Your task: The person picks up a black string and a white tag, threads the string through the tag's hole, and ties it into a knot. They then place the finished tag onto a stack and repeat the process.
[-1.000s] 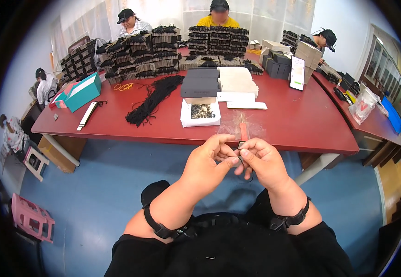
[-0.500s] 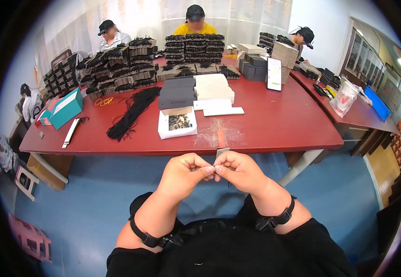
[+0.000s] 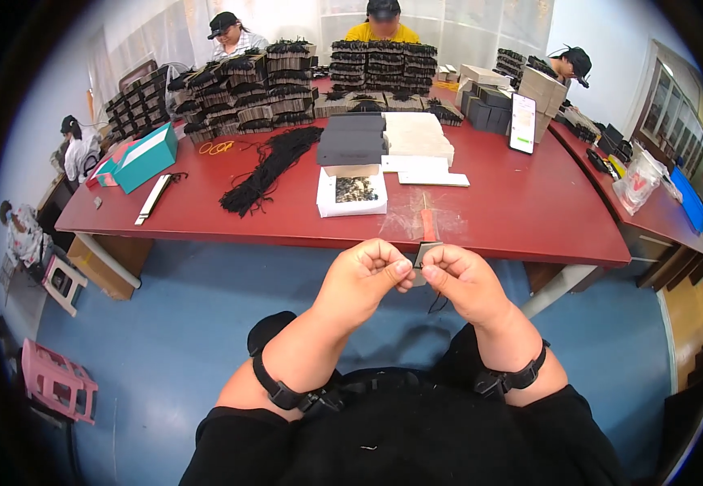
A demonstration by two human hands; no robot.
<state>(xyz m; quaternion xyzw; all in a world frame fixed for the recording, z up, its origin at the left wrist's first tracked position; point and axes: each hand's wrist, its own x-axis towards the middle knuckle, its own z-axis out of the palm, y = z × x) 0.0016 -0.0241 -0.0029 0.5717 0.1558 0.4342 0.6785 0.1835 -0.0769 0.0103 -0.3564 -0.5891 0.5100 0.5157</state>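
Both hands are in front of the table's near edge, thumbs and fingertips pinched. My left hand (image 3: 365,278) is closed; whatever sits in its fingertips is too small to make out. A short gap to the right, my right hand (image 3: 466,285) is closed on a thin black cord (image 3: 438,304), a loop of which hangs below its fingers. Between the hands shows part of a dark, flat piece (image 3: 422,254), mostly hidden by the fingers. Just beyond is a tool with a red-orange handle and thin metal point (image 3: 427,224), under clear tape at the table edge.
On the red table (image 3: 286,219) are a white box of small metal pieces (image 3: 353,194), a bundle of black cords (image 3: 266,170), dark grey cards (image 3: 350,139), cream cards (image 3: 418,136) and a phone (image 3: 522,124). Stacked corded tags (image 3: 246,89) stand behind; co-workers sit beyond.
My hands have moved apart from touching fingertips, leaving a small gap. The black cord loop now shows below the right hand. The whole view has shifted, the table appearing further right and higher.
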